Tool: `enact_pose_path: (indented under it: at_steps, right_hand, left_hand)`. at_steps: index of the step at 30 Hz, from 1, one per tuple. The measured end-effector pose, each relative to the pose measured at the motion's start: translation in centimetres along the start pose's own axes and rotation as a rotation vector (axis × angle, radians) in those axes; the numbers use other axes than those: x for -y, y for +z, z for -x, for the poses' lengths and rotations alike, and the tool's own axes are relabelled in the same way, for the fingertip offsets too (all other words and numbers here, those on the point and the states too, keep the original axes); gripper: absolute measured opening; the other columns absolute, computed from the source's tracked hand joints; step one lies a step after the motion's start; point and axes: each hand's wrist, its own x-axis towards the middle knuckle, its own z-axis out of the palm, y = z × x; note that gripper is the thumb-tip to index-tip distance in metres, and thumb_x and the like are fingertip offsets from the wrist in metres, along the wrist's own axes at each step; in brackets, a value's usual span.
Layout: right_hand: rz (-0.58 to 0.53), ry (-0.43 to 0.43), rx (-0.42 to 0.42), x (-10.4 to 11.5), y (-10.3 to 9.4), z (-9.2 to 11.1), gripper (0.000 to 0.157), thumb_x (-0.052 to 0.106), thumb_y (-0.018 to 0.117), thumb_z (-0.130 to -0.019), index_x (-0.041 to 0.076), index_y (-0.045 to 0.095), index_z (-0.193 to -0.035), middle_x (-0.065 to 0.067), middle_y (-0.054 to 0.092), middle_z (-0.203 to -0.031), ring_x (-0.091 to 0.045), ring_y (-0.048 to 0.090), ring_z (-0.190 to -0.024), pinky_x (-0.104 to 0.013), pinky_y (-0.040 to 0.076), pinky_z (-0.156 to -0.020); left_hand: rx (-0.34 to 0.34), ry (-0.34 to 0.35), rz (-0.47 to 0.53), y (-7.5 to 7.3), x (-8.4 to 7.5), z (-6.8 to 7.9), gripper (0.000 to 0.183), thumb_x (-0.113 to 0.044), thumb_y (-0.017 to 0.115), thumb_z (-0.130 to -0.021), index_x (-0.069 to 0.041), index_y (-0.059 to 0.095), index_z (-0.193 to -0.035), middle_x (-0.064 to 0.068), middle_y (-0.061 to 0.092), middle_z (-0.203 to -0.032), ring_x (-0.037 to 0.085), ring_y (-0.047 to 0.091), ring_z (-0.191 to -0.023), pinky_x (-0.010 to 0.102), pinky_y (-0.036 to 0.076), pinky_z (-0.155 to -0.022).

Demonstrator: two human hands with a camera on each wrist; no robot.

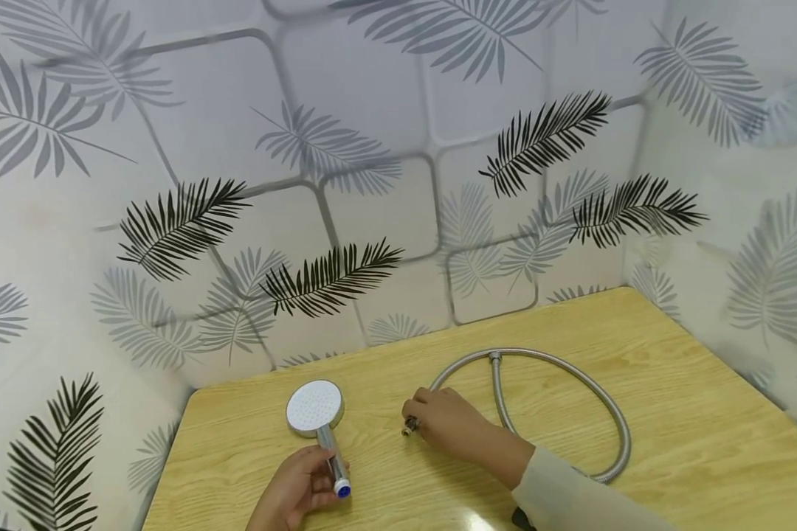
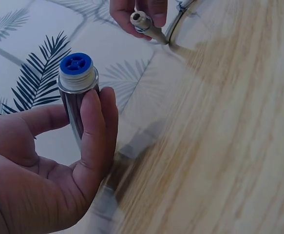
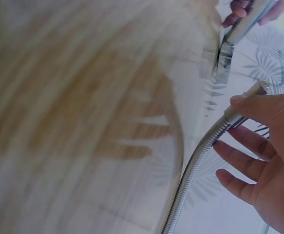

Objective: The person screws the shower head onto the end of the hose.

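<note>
My left hand (image 1: pixel 303 483) grips the chrome handle of a shower head (image 1: pixel 314 408), whose round white spray face is turned upward. The handle's threaded end with its blue insert (image 2: pixel 76 64) points toward me and stays uncovered. To the right, my right hand (image 1: pixel 452 422) pinches one end of a metal shower hose between thumb and fingers. Its end fitting (image 2: pixel 141 20) pokes out past the fingertips and faces the left hand's side. The ribbed hose (image 3: pixel 193 170) trails away from the grip. A gap of bare wood separates the handle end from the hose fitting.
The hose loops over the right side of the wooden table (image 1: pixel 697 413), its other end fitting (image 1: pixel 495 357) lying against the loop. A dark object (image 1: pixel 522 519) shows partly under the right sleeve. Leaf-patterned walls (image 1: pixel 372 221) enclose the table's back and sides.
</note>
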Motion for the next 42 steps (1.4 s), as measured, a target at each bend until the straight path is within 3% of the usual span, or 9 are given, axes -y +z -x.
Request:
enact_pose_path:
  at_steps: [7,14,21,26,33,42]
  right_hand:
    - [-0.113,-0.001,-0.111,-0.3,-0.3,0.3,0.028,0.019,0.079,-0.089,0.017,0.067,-0.115,0.002,0.068,-0.109,-0.011,0.068,-0.094,-0.033,0.062,-0.084]
    - [-0.19,0.088,-0.148,-0.2,-1.3,0.7,0.028,0.024,0.072,-0.096,0.015,0.064,-0.122,0.001,0.066,-0.112,-0.015,0.066,-0.098,-0.033,0.062,-0.086]
    - [-0.295,0.119,-0.225,0.0,-2.0,1.0,0.029,0.022,0.068,-0.098,0.012,0.061,-0.123,0.001,0.067,-0.115,-0.015,0.069,-0.102,-0.034,0.062,-0.091]
    - [-0.354,0.136,-0.306,0.1,-2.6,1.2,0.03,0.022,0.068,-0.098,0.01,0.06,-0.124,0.0,0.067,-0.113,-0.016,0.071,-0.102,-0.032,0.064,-0.089]
    - [-0.411,0.163,-0.397,0.2,-3.0,1.4,0.028,0.024,0.068,-0.099,0.012,0.058,-0.123,0.0,0.067,-0.113,-0.017,0.067,-0.107,-0.036,0.063,-0.092]
    - [-0.507,0.212,-0.339,0.1,-3.2,1.6,0.028,0.029,0.063,-0.102,0.017,0.056,-0.126,0.005,0.069,-0.114,-0.017,0.069,-0.11,-0.041,0.063,-0.093]
  left_hand:
    - [0.009,-0.007,0.024,0.1,-0.2,0.0,0.034,-0.029,0.054,-0.105,0.001,0.061,-0.117,-0.004,0.074,-0.085,0.008,0.07,-0.073,0.023,0.063,-0.066]
    - [0.043,0.022,0.065,0.2,0.1,-0.2,0.034,-0.03,0.053,-0.106,0.001,0.059,-0.118,-0.002,0.075,-0.091,0.01,0.073,-0.082,0.026,0.066,-0.073]
    - [0.076,0.032,0.151,0.4,0.2,-0.3,0.025,-0.025,0.05,-0.107,-0.003,0.059,-0.114,0.0,0.075,-0.093,0.012,0.074,-0.085,0.026,0.067,-0.077]
    - [0.019,0.055,0.221,0.7,0.0,-0.4,0.026,-0.023,0.053,-0.107,-0.001,0.05,-0.121,0.002,0.074,-0.099,0.015,0.074,-0.091,0.033,0.067,-0.083]
    - [-0.066,0.091,0.23,1.3,-0.6,-0.4,0.044,-0.023,0.056,-0.105,0.005,0.036,-0.134,0.005,0.07,-0.109,0.016,0.073,-0.095,0.033,0.067,-0.084]
    - [-0.112,0.141,0.273,3.0,-1.8,0.1,0.037,-0.02,0.058,-0.104,0.003,0.041,-0.127,0.002,0.066,-0.104,0.015,0.072,-0.092,0.03,0.067,-0.08]
